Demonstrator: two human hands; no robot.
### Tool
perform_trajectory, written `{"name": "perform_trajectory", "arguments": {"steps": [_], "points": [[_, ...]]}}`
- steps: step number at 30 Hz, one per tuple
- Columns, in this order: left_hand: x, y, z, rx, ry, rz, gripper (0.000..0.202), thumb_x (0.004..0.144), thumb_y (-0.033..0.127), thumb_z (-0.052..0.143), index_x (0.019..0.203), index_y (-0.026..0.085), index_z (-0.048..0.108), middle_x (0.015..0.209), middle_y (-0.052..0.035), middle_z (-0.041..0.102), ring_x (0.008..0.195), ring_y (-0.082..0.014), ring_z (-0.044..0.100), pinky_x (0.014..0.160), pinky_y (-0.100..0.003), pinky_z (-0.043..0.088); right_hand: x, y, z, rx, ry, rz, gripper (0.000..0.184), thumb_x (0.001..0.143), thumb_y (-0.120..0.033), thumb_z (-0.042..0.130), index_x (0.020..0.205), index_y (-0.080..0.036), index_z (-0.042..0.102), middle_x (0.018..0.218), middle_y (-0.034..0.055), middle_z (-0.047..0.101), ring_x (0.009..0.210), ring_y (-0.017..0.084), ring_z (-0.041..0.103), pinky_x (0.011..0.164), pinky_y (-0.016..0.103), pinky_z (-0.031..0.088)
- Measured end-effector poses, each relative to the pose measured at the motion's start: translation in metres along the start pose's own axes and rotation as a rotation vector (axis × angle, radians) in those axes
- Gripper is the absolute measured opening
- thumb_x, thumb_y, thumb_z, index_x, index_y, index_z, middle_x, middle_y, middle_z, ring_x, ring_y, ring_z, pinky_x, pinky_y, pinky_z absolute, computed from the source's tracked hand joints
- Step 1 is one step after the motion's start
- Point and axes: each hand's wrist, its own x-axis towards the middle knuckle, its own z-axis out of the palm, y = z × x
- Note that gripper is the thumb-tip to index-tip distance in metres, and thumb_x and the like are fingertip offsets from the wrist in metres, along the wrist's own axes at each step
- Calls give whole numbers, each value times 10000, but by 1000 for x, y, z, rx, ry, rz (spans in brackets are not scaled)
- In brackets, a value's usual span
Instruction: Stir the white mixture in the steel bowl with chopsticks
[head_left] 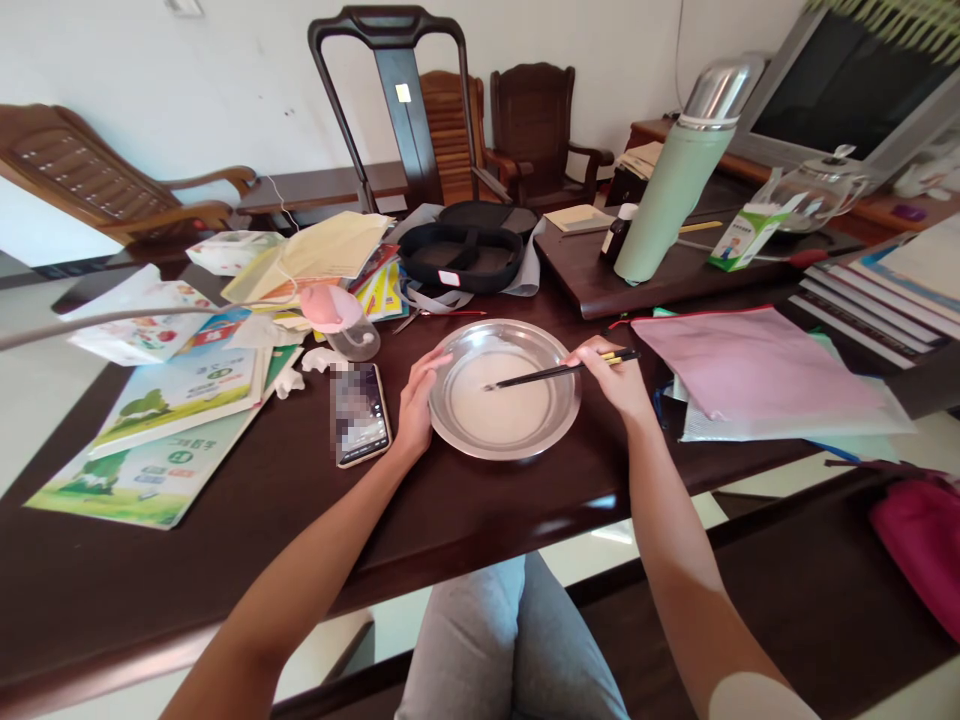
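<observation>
A shallow round metal bowl [555, 418] rests on the dark table in front of me, with a smooth whitish mixture [510, 405] covering its bottom. My left hand [420, 400] grips the bowl's left rim, its fingers along the outer edge. Over the right rim, my right hand [609, 372] is closed around a pair of black chopsticks [540, 376] with gold-coloured upper ends. They slant down to the left, and their tips touch the mixture near the bowl's middle.
Left of the bowl lie a phone [364, 415], a pink-lidded cup [341, 322], crumpled tissues and booklets [161, 470]. Behind it sits a black divided case [461, 255]. A green thermos [675, 190] and a pink pouch [757, 365] are at the right.
</observation>
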Motion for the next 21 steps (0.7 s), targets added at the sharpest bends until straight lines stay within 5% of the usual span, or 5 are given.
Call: {"name": "perform_trajectory", "arguments": {"steps": [4,10,17,21], "points": [[0,0,0,3,8,-7,506,909,733,758,1142,305,896,1517,-91,715,1548,-383,566,1376,-583,331,2,4,-6,21,171,15,628,910,-816,723,592,-276,686,606,23,738,668,247,774,785,421,653],[-1,-1,1,1,5,-1,490,920,718,754,1141,304,896,1508,-91,719,1546,-379,569,1376,-577,333,-1,-1,1,21,-46,32,609,870,-843,746,670,-268,768,736,45,819,760,262,813,778,407,645],[0,-1,1,6,0,-2,509,917,739,751,1148,309,896,1521,-88,713,1552,-379,561,1379,-578,329,2,1,-5,15,176,26,647,898,-840,718,588,-273,692,596,23,738,658,246,771,772,415,647],[-1,0,0,19,0,-4,519,918,746,745,1144,303,893,1515,-92,714,1543,-380,570,1371,-585,343,0,-2,-1,27,31,34,630,876,-842,739,614,-269,725,665,40,788,691,253,790,741,403,635]]}}
